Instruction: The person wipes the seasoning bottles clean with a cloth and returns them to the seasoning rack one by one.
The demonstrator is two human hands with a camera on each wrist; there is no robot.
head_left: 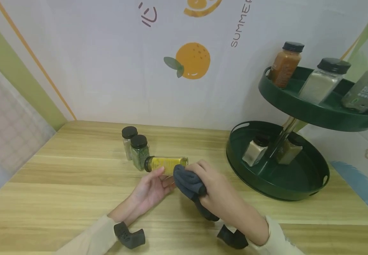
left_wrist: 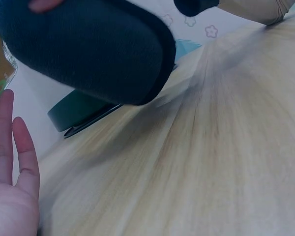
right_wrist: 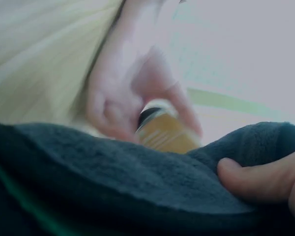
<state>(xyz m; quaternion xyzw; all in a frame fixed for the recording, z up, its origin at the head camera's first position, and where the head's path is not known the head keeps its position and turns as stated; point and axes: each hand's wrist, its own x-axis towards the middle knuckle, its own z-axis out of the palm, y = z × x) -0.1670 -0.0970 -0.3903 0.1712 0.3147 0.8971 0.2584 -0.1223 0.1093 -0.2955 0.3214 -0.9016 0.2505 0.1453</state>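
A spice jar with a yellow label and black lid lies sideways above the table, its lid toward the left. My left hand holds it from below, thumb at the near side by the lid. My right hand grips a bunched dark grey cloth, which touches the jar's base end. In the right wrist view, the cloth spreads in front of the jar and covers part of it. Just behind the lid stand a jar of green herbs and another black-lidded jar.
On the right stands a dark green two-tier rack. Its upper tray carries an orange jar, a pale jar and a black pepper jar. Two small jars sit in the lower tray. A printed cloth hangs behind the wooden table.
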